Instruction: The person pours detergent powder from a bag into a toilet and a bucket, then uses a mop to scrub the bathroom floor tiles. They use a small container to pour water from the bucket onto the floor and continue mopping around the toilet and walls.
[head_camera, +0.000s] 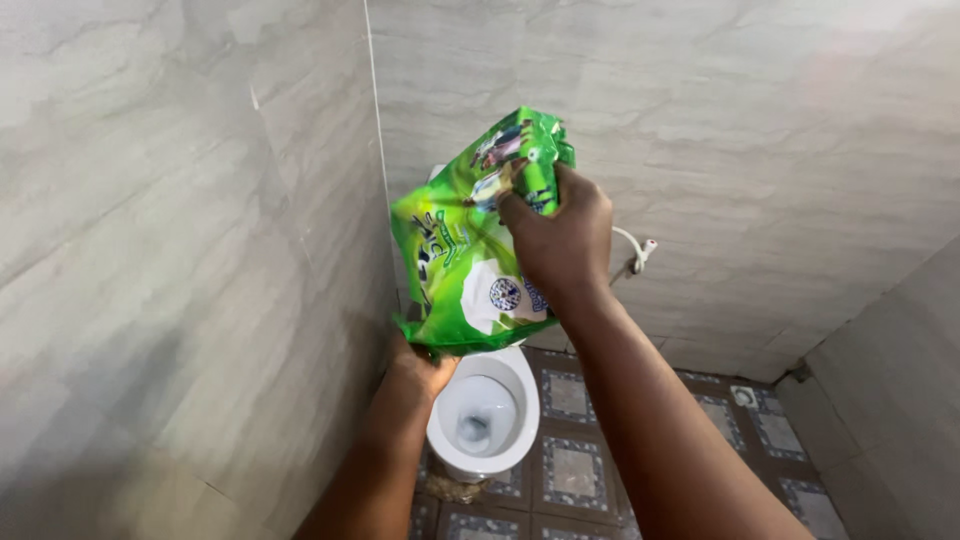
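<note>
- The right hand (560, 235) is clenched around the crumpled top of a green plastic bag (465, 250).
- The left hand (425, 365) cups the bag's bottom edge from below, fingers closed on it.
- The bag hangs tilted in mid-air, directly above the white toilet bowl (485, 410).
- The bowl stands on a patterned tiled floor (570, 470), in a corner of grey marbled walls (180, 250).
- A white hose (635, 250) hangs on the wall behind.

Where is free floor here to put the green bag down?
The patterned floor tiles right of the toilet, toward the right wall, are bare. Left of the toilet it is crowded: the left hand and the green bag sit against the left wall.
</note>
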